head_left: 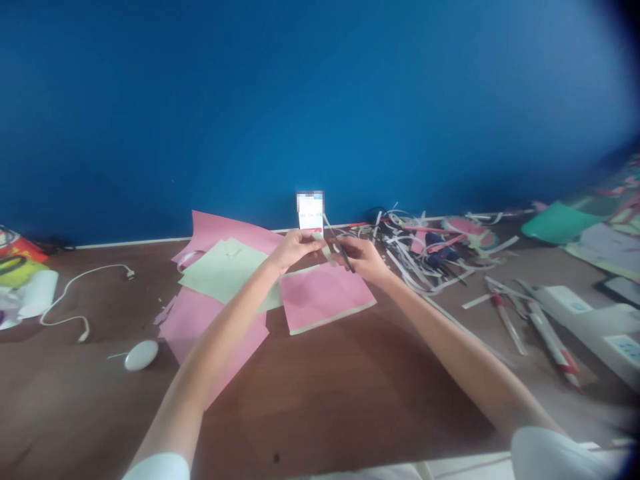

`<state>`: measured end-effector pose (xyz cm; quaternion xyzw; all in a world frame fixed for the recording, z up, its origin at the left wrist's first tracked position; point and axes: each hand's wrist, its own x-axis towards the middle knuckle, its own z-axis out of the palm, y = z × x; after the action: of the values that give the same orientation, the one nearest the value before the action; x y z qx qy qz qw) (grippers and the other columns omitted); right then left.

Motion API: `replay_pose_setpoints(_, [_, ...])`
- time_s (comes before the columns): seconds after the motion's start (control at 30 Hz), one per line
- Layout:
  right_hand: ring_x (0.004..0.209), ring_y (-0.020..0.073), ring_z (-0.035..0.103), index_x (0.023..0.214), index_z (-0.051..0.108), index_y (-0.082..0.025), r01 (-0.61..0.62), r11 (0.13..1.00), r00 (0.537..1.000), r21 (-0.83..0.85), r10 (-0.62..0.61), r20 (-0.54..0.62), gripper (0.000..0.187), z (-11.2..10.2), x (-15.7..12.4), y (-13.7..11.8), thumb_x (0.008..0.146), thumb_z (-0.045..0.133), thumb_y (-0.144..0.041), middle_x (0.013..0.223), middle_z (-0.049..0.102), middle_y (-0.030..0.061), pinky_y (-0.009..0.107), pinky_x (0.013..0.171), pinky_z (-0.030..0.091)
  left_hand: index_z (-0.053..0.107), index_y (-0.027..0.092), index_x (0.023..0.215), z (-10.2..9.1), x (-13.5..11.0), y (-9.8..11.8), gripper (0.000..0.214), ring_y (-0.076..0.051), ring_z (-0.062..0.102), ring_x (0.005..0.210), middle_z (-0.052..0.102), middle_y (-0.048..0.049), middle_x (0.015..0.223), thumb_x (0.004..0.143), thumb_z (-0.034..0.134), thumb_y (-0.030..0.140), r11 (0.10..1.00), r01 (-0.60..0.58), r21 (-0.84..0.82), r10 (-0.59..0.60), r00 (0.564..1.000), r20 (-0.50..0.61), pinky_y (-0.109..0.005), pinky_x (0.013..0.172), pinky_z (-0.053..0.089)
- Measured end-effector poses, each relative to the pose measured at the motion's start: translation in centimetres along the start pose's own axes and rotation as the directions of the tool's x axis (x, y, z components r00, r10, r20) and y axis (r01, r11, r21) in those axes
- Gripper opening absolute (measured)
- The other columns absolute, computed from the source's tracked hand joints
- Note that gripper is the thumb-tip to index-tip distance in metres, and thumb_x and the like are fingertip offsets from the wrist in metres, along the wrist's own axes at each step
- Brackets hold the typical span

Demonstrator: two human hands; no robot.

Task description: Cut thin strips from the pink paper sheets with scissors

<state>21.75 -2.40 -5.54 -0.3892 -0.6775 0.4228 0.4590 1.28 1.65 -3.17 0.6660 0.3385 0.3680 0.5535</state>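
My left hand (299, 248) is closed, with its fingertips pinching a narrow pale paper strip (328, 251). Close by on the right, my right hand (364, 259) is closed around a slim dark-handled tool (346, 257). A thin, light-coloured length seems to point up and left from it; the blur hides its exact kind. Both hands are over the far edge of a pink paper sheet with a pale border (327, 300), which lies on the brown table (340, 393). Just behind the hands, a phone (311, 217) with a lit screen stands upright near the blue wall.
Pale green paper (225, 270) and pink sheets (200, 320) lie to the left. A white cable (65, 290) and a white oval object (141, 355) are farther left. Tangled paper strips (415, 253), a red-and-white pen (553, 340) and a white power strip (595, 320) lie right.
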Motion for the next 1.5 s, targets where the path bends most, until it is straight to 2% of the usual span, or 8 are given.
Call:
replay_pose_setpoints(0.2, [0.076,0.0152,0.061,0.110,0.060,-0.016,0.005,0.980,0.999,0.201,0.005,-0.049,0.051,0.2,0.3,-0.3,0.064,0.078,-0.026,0.086,0.066,0.0036,0.029,0.070,0.049,0.068,0.014,0.092,0.2,0.1,-0.4,0.038,-0.012,0.059,0.067,0.067,-0.0062,0.084,0.070,0.074,0.044,1.000,0.012,-0.027,-0.013,0.998,-0.057,-0.028,0.068,0.049])
replay_pose_setpoints(0.37, [0.071,0.0158,0.060,0.111,0.056,-0.018,-0.091,0.962,0.993,0.258,0.107,-0.047,0.057,0.8,0.3,0.1,0.060,0.080,-0.026,0.079,0.065,0.0011,0.026,0.059,0.047,0.066,0.015,0.092,1.0,0.2,-0.7,0.036,-0.016,0.063,0.074,0.067,-0.0053,0.083,0.071,0.074,0.042,0.997,0.005,-0.083,-0.006,1.000,-0.021,-0.033,0.074,0.051])
replay_pose_setpoints(0.63, [0.057,0.0084,0.051,0.105,0.057,-0.024,-0.207,0.865,0.977,0.456,0.206,0.052,0.052,0.7,-0.1,-0.6,0.058,0.078,-0.019,0.075,0.060,-0.0052,0.019,0.045,0.031,0.061,0.019,0.116,0.6,-0.8,0.5,0.049,-0.019,0.065,0.086,0.068,-0.0080,0.094,0.072,0.077,0.032,0.970,0.042,-0.239,0.022,0.966,0.259,-0.037,0.084,0.050])
replay_pose_setpoints(0.8, [0.053,0.0081,0.051,0.107,0.058,-0.024,-0.325,0.761,0.945,0.562,0.270,0.182,0.049,0.7,-0.2,-0.2,0.062,0.076,-0.019,0.067,0.059,-0.0053,0.020,0.048,0.032,0.064,0.017,0.102,0.3,-0.6,-0.1,0.034,-0.014,0.061,0.076,0.065,-0.0069,0.091,0.074,0.075,0.033,0.961,0.036,-0.274,0.030,0.972,0.234,-0.031,0.076,0.050])
replay_pose_setpoints(0.93, [0.052,0.0092,0.051,0.112,0.056,-0.025,-0.353,0.727,0.936,0.589,0.283,0.211,0.053,0.6,-0.2,0.0,0.063,0.077,-0.021,0.061,0.054,-0.0064,0.020,0.049,0.033,0.062,0.016,0.082,0.5,-0.4,-0.4,0.025,-0.010,0.057,0.067,0.060,-0.0005,0.074,0.073,0.075,0.035,0.985,-0.047,-0.165,0.074,0.984,0.161,-0.026,0.069,0.046])
replay_pose_setpoints(1.07, [0.056,0.0104,0.052,0.104,0.058,-0.023,-0.282,0.819,0.959,0.500,0.227,0.169,0.040,0.6,-0.2,-0.4,0.068,0.073,-0.026,0.065,0.058,-0.0038,0.021,0.048,0.032,0.060,0.014,0.075,0.7,-0.1,-0.6,0.028,-0.011,0.058,0.069,0.061,-0.0015,0.072,0.076,0.071,0.040,0.986,-0.120,-0.113,0.127,0.990,0.053,-0.024,0.066,0.044])
replay_pose_setpoints(1.23, [0.064,0.0120,0.052,0.097,0.064,-0.017,-0.029,0.991,0.998,0.127,0.036,-0.060,0.030,0.6,0.1,0.1,0.069,0.071,-0.027,0.075,0.061,0.0005,0.024,0.055,0.037,0.062,0.014,0.084,0.5,0.1,-0.8,0.030,-0.012,0.059,0.065,0.065,-0.0037,0.072,0.078,0.070,0.042,0.979,-0.154,-0.132,0.148,0.988,-0.053,-0.024,0.062,0.046])
replay_pose_setpoints(1.5, [0.061,0.0106,0.043,0.097,0.065,-0.017,0.051,0.974,0.992,-0.223,-0.074,-0.099,0.027,0.7,-0.1,1.2,0.074,0.067,-0.032,0.068,0.052,-0.0022,0.024,0.055,0.034,0.067,0.013,0.085,0.4,0.1,-0.5,0.035,-0.014,0.063,0.067,0.068,-0.0061,0.075,0.074,0.072,0.045,0.991,-0.125,-0.043,0.114,0.972,-0.203,-0.027,0.066,0.050])
